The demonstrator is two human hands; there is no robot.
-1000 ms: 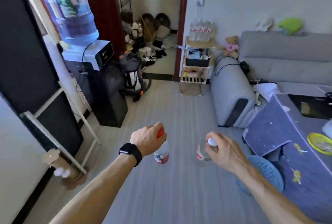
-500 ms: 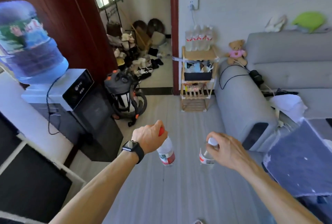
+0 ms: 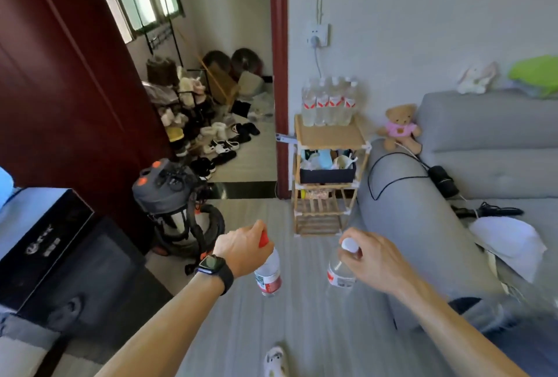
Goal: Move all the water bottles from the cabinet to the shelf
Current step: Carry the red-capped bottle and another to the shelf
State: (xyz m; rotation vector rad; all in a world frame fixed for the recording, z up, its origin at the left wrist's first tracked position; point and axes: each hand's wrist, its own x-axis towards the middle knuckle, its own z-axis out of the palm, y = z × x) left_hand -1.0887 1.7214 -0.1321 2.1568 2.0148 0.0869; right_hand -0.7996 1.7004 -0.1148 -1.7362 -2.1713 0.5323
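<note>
So both hands are clamped on bottles, each by the top. The left hand (image 3: 241, 251), lower middle of the frame, is wrapped over the cap of the red-capped bottle (image 3: 268, 274), and the right hand (image 3: 374, 259) pinches the neck of the white-capped bottle (image 3: 341, 274), both dangling over the floor. The shelf (image 3: 329, 136) is up at centre frame against the wall, with a row of bottles (image 3: 329, 101) packed along the back of its top board. Main worry imo: a cap-only grip lets the bottles swing, so one could slip out, or clip that back row on the way down and topple the lot. The shelf looks like a light wooden thing too, so a bump might rock it. The sofa arm (image 3: 401, 210) sits tight against its right side, not much elbow room there. Can't see the cabinet at all, so no clue how many are left. Can't tell whether the row is one deep or two, and the carried bottles are too blurry to read how full they are.
</note>
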